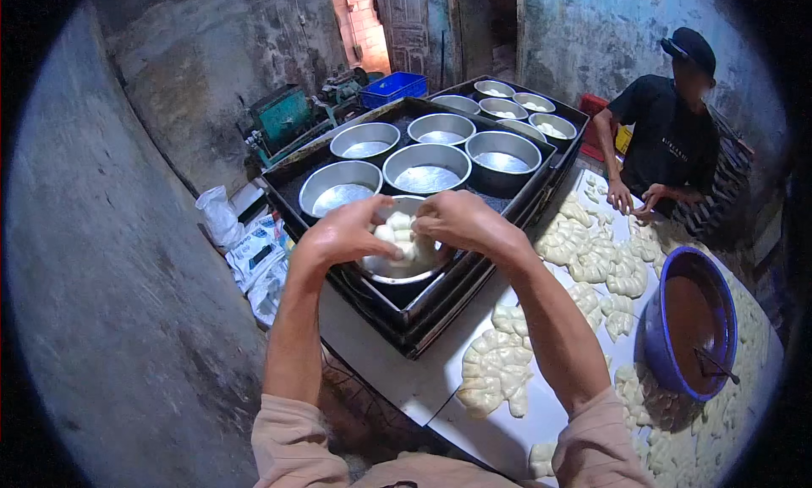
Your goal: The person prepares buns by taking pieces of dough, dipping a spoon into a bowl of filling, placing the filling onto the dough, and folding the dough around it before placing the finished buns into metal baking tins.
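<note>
My left hand and my right hand are both inside a round metal pan at the front of a black tray, their fingers curled on several pale dough pieces. My left hand grips the pieces from the left and my right hand from the right, its fingertips partly hidden. Silver pans stand behind it in the same tray. On the white table to the right lie flattened, lobed dough pieces, below my right forearm.
A co-worker in dark clothes has hands on the table's far right. A purple basin of brown liquid holds a utensil. Pans with dough fill a rear tray. A green machine, blue crate and white sacks are near the walls.
</note>
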`<state>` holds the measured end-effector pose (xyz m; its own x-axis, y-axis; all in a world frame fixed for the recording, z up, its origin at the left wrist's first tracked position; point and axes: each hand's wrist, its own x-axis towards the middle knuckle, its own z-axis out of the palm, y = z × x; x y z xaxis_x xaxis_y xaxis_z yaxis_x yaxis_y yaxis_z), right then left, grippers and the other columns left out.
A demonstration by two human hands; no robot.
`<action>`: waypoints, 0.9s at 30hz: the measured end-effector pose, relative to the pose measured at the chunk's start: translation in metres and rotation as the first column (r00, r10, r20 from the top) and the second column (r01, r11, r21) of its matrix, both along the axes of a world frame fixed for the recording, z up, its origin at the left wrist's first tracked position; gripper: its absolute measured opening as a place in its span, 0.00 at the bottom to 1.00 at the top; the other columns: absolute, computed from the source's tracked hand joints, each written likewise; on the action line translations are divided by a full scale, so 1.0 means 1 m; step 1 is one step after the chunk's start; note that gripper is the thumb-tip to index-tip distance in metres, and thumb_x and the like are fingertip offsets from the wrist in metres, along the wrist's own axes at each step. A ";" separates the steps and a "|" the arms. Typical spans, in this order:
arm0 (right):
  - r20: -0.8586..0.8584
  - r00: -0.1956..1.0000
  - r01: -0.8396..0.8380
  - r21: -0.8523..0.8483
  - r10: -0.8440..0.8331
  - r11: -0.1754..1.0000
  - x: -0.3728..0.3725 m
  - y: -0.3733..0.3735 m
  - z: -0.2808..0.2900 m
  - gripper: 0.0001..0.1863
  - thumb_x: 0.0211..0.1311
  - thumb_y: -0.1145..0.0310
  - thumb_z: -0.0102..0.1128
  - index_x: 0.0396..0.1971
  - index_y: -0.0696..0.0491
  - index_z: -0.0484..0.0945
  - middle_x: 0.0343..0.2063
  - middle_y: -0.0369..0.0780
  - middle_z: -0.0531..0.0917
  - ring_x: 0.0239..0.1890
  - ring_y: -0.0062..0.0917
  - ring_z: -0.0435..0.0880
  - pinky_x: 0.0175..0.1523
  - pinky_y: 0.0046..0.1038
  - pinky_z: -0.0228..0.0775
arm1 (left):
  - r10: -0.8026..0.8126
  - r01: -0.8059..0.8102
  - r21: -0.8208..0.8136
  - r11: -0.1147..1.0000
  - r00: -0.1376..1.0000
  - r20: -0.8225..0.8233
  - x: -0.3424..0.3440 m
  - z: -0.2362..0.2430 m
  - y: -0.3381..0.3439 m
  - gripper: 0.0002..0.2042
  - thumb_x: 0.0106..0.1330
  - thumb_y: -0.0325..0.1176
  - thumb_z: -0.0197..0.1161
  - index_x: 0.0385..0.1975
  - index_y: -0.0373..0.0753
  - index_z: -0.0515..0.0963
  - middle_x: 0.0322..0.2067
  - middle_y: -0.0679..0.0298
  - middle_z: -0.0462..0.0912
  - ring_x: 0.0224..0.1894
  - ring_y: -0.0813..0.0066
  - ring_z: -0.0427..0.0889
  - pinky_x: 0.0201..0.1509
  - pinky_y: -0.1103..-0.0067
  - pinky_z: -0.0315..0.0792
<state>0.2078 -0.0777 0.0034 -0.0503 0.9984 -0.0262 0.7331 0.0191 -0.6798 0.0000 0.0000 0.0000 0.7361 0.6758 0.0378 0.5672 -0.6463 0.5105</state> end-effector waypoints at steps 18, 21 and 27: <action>-0.306 0.733 0.673 0.195 -0.608 0.713 0.096 -0.206 -0.123 0.17 0.65 0.57 0.61 0.40 0.57 0.83 0.26 0.46 0.85 0.27 0.31 0.85 0.38 0.32 0.75 | 0.136 -0.083 0.602 0.795 0.990 -0.043 -0.019 0.013 -0.049 0.39 0.54 0.46 0.75 0.68 0.46 0.69 0.71 0.54 0.63 0.67 0.53 0.71 0.66 0.60 0.72; -0.116 0.681 0.721 -0.070 -0.723 0.690 0.080 -0.285 -0.195 0.20 0.64 0.55 0.61 0.39 0.60 0.83 0.27 0.48 0.85 0.29 0.35 0.86 0.39 0.34 0.75 | 0.049 -0.142 0.575 0.805 0.984 0.174 -0.032 0.007 -0.108 0.29 0.65 0.37 0.68 0.67 0.43 0.69 0.66 0.54 0.71 0.60 0.60 0.78 0.56 0.67 0.78; 0.136 0.736 0.672 -0.021 -0.664 0.740 -0.017 -0.304 -0.246 0.23 0.58 0.60 0.66 0.50 0.56 0.77 0.44 0.48 0.79 0.48 0.42 0.80 0.45 0.39 0.75 | -0.352 0.365 -0.034 0.931 0.916 0.191 0.047 -0.106 -0.204 0.21 0.56 0.33 0.73 0.50 0.37 0.80 0.45 0.54 0.85 0.37 0.61 0.86 0.40 0.73 0.79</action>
